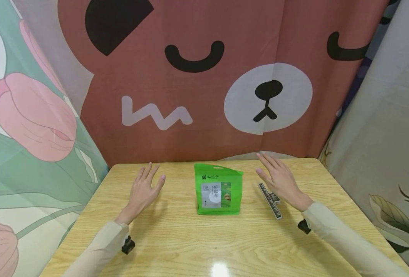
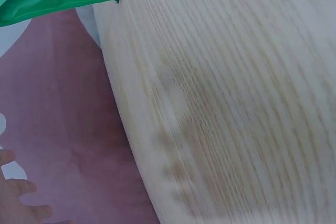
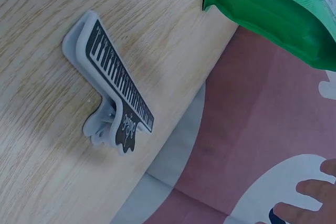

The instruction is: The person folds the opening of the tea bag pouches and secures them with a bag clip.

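A bright green tea bag (image 1: 219,190) with a printed label stands upright at the middle of the table. To its right lies a grey bag clip (image 3: 116,85) with a piano-key pattern on its face. My left hand (image 1: 143,191) is held over the table left of the bag, fingers straight and holding nothing. My right hand (image 1: 283,182) hovers beside and partly above the clip, its fingers extended and apart from the bag. In the left wrist view only some fingertips show at the lower left edge, with the bag's corner above.
The wooden table (image 1: 176,246) ends at a hanging curtain (image 1: 197,142) printed with a bear's face. Patterned cloths hang on the left (image 1: 34,115) and right. Dark wrist cameras (image 1: 128,245) sit under both sleeves.
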